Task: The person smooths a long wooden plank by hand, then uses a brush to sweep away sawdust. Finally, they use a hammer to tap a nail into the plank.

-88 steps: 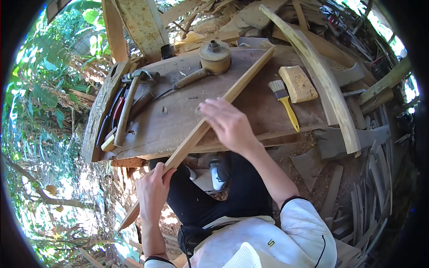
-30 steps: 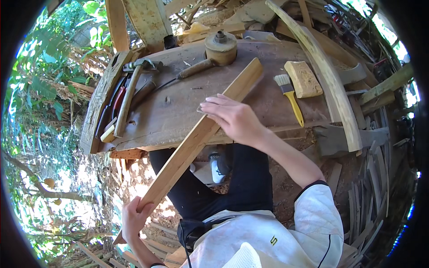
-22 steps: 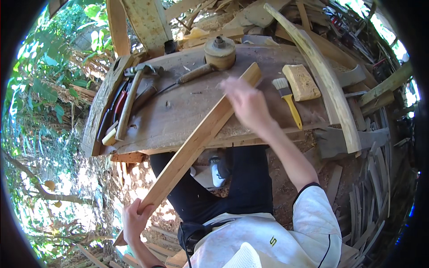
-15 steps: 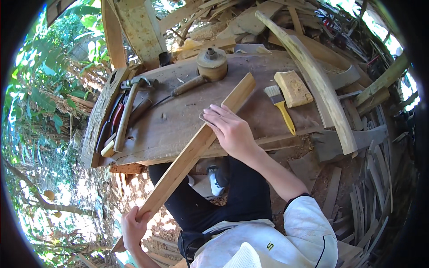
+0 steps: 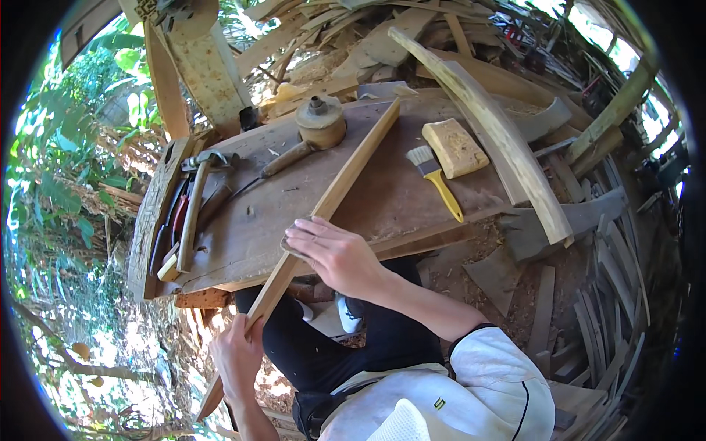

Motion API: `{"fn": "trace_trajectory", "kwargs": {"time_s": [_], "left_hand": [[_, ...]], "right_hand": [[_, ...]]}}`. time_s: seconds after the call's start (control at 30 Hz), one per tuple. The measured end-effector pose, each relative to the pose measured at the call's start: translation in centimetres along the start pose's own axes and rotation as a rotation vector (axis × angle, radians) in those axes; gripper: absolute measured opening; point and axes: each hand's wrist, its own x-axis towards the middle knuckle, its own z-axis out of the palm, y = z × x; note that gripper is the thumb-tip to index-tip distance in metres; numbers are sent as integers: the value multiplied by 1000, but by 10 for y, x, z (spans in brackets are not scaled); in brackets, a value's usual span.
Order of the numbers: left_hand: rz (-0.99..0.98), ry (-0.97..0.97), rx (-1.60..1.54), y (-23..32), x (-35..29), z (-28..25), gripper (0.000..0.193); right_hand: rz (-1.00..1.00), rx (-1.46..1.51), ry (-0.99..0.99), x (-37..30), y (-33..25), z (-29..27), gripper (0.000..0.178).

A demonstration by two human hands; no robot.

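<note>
A long, narrow wooden board (image 5: 360, 158) slants from the workbench top (image 5: 272, 213) down past my legs on the left. My left hand (image 5: 239, 356) is closed round its lower part. On the board's middle lies my right hand (image 5: 331, 253), its fingers together and pressing a small folded piece of sandpaper (image 5: 286, 248) against the wood. Only an edge of that piece shows beyond the fingertips. The board's far end rests on the bench, pointing away to the right.
A hammer (image 5: 193, 213) and several hand tools lie along the bench's left side. A round wooden pot-like object (image 5: 321, 123) stands at the back. To the right are a yellow-handled brush (image 5: 441, 187), a wood block (image 5: 456, 149) and a long curved pole (image 5: 507, 132).
My right hand has slid down the board toward me and left, with the sandpaper. The board has tipped a little steeper, and my left hand sits slightly higher and farther right.
</note>
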Motion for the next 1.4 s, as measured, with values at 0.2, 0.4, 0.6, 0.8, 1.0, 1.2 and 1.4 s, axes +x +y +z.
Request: {"fn": "trace_trajectory", "kwargs": {"time_s": [0.2,0.4,0.6,0.8,1.0,1.2,1.4], "left_hand": [[55,49,7,35,26,6,27],[18,-70,-124,19,19,-10,27],[-357,-471,-51,-39,-41,-52,29],[-549,-473,-266,-105,-112,-63,23],[-746,-419,-573,-119,-142,-52,17],[-534,-107,-361,-69,-111,-24,29],[-461,-75,-247,-54,-98,-11,31]], "right_hand": [[-2,51,-1,-2,2,-5,28],[26,109,2,-2,9,-11,21],[36,147,4,-7,9,-14,22],[57,178,-8,-5,9,-12,22],[50,171,-42,-5,12,-11,22],[-12,51,-58,-10,-10,8,29],[-137,176,-113,-13,-34,18,31]]}}
